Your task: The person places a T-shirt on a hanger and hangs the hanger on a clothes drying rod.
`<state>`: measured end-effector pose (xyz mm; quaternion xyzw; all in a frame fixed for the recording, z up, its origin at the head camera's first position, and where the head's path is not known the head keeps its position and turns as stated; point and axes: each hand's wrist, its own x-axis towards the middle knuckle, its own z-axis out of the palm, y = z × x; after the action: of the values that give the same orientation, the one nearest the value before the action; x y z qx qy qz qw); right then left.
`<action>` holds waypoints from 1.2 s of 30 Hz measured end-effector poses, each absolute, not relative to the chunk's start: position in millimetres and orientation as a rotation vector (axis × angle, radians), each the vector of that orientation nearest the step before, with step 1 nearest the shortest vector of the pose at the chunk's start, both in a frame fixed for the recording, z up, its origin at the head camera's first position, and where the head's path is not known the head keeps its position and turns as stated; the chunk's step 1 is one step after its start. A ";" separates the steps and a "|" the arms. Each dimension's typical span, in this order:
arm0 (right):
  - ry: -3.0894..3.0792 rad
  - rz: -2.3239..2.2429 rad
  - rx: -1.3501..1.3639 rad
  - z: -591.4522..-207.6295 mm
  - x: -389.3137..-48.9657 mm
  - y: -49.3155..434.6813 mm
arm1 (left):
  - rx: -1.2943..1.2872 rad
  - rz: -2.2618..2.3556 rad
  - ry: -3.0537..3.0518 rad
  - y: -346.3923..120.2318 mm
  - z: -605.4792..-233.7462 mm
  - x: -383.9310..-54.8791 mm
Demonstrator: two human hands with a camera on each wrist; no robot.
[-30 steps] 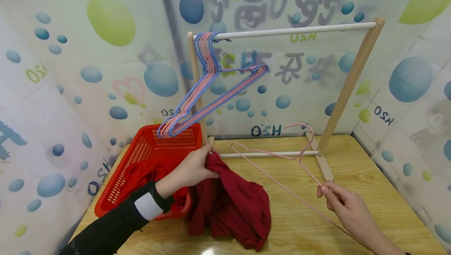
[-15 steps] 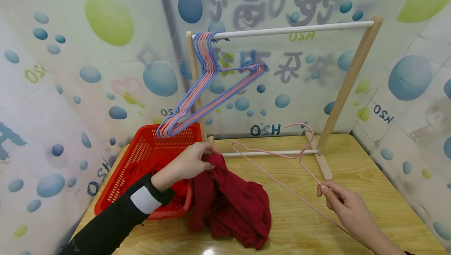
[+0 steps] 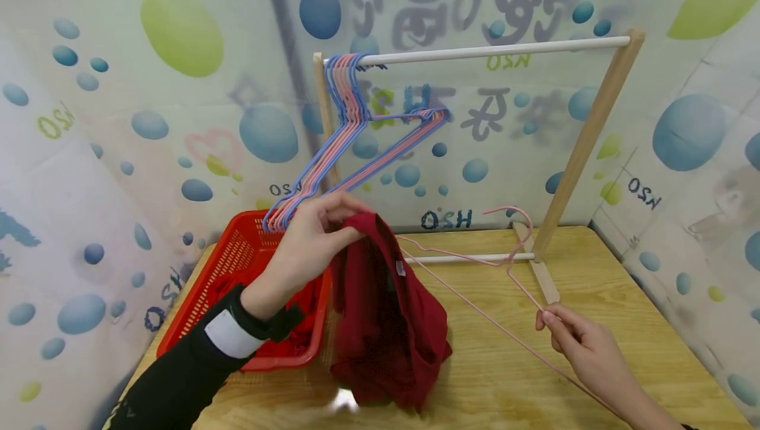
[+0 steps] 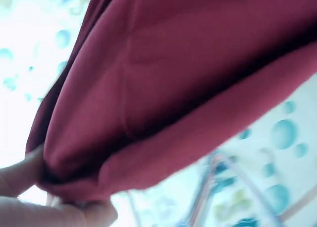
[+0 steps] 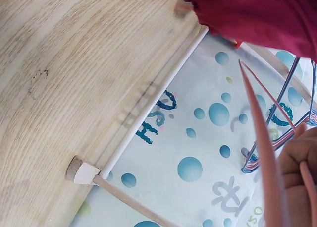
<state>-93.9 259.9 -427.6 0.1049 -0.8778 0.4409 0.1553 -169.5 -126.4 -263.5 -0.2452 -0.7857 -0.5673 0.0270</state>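
My left hand (image 3: 317, 239) pinches the edge of a dark red garment (image 3: 410, 331) between thumb and fingers. The cloth hangs down from it, its opening gaping and a small pale label showing inside. In the left wrist view the garment (image 4: 198, 53) fills most of the picture above the pinching fingertips (image 4: 96, 212). At the right, my right hand (image 3: 584, 347) grips a pink clothes hanger (image 3: 475, 308) by one shoulder, its hook up and its far end reaching behind the garment. The right wrist view shows the hanger (image 5: 262, 133) apart from the cloth.
A red plastic basket (image 3: 172, 328) holding red cloth stands left. Several blue and pink hangers (image 3: 350, 126) hang at the left end of the rack's white rail (image 3: 493, 53). Its wooden post (image 3: 584, 153) rises from the table (image 3: 623, 285) at the right.
My left hand has lifted the garment's edge and moved slightly up, so the cloth hangs and its opening shows. My right hand and the pink hanger have stayed nearly still.
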 end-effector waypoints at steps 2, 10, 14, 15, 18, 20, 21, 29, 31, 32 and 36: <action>-2.506 1.266 0.304 -428.2 -93.9 259.2 | -0.769 -1.808 -2.339 -125.4 -257.6 -165.1; -2.490 1.277 0.315 -429.7 -94.7 257.6 | -0.723 -1.487 -2.554 -123.5 -289.2 -179.9; -2.474 1.309 0.324 -429.5 -93.4 258.1 | -0.623 -1.411 -2.714 -125.5 -306.8 -187.2; -2.471 1.315 0.327 -429.0 -92.7 258.1 | -0.604 -1.404 -2.739 -125.9 -309.5 -187.9; -2.489 1.308 0.319 -425.6 -90.1 258.3 | -0.564 -1.401 -2.797 -126.6 -315.4 -189.8; -2.507 1.297 0.310 -422.4 -88.2 257.8 | -0.555 -1.405 -2.823 -126.4 -317.3 -190.6; -2.516 1.294 0.309 -420.7 -87.3 257.6 | -0.553 -1.409 -2.836 -126.1 -317.7 -191.0; -2.470 1.371 0.352 -413.1 -83.7 262.2 | -0.562 -1.888 -2.791 -126.7 -319.8 -192.0; -2.458 1.385 0.355 -412.3 -84.0 267.0 | -0.525 -2.001 -2.762 -126.9 -320.7 -192.8; -2.450 1.382 0.365 -411.8 -84.4 269.2 | -0.512 -2.043 -2.747 -126.8 -321.0 -193.1; -2.410 1.409 0.426 -408.7 -85.1 278.7 | -0.432 -2.119 -2.730 -125.5 -323.0 -194.2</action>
<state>-85.1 278.7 -408.7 0.1491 -0.8426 0.4928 0.1582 -194.2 -125.5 -323.0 -0.1223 -0.7725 -0.5995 -0.1697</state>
